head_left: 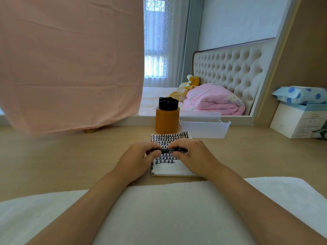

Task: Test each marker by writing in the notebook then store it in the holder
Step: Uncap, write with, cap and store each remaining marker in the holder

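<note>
Pinched between left hand (139,157) and right hand (192,154), a black marker (174,150) lies level over the notebook (169,169).
White towel (168,209) lies nearest, under both forearms. Curled fingers hide part of the page's rows of black marks; the marker's label is unreadable. At 12 o'clock the orange holder (167,121) stands packed with black markers (168,103), clear tray (205,131) at 1, pink cloth (70,59) at 10.

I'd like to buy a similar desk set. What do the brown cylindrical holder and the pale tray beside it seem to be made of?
The brown cylindrical holder looks like smooth plastic or coated card. It has a soft sheen and faint horizontal bands, but the view leaves the material open. The pale rectangular tray seems to be thin frosted plastic, since its walls look milky and translucent.
</note>
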`<control>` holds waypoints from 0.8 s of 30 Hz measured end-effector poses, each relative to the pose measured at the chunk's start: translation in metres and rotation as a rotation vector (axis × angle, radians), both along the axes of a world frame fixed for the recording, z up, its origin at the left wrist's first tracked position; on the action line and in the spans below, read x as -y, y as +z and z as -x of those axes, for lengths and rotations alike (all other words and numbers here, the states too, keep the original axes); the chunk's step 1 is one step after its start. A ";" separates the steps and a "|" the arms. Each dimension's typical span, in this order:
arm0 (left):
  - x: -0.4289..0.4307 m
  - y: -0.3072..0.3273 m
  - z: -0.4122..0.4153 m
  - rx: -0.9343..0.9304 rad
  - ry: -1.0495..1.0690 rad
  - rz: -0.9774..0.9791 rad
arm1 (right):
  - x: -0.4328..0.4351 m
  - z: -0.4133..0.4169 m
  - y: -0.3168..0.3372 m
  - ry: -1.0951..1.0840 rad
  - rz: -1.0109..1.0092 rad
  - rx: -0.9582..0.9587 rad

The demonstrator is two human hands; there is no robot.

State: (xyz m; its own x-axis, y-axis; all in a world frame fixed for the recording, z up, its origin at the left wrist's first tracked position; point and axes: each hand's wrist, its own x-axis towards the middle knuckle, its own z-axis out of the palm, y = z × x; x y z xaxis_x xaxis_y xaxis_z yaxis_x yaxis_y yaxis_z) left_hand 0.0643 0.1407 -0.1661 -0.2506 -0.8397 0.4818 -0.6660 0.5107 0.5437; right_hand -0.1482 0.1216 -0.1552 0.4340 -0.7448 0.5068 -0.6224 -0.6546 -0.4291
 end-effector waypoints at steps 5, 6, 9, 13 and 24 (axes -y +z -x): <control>-0.001 0.002 0.000 -0.040 -0.024 -0.006 | 0.000 -0.002 0.000 -0.001 -0.036 0.040; -0.001 0.003 0.001 -0.057 -0.024 0.002 | 0.000 -0.003 0.001 -0.003 -0.053 0.048; 0.001 0.006 0.004 -0.071 -0.022 0.046 | 0.002 -0.004 0.004 0.003 -0.144 0.091; 0.001 0.008 0.005 -0.024 -0.042 0.081 | 0.002 -0.006 0.004 0.038 -0.249 0.056; 0.027 0.035 0.017 -0.029 0.106 0.133 | 0.026 0.005 0.022 -0.196 -0.219 0.145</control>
State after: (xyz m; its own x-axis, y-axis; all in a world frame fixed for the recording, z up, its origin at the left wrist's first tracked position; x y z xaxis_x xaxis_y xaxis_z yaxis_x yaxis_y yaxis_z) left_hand 0.0475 0.1133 -0.1312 -0.1479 -0.7888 0.5966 -0.7050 0.5071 0.4958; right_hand -0.1534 0.0955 -0.1331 0.2062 -0.9053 0.3713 -0.6495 -0.4105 -0.6401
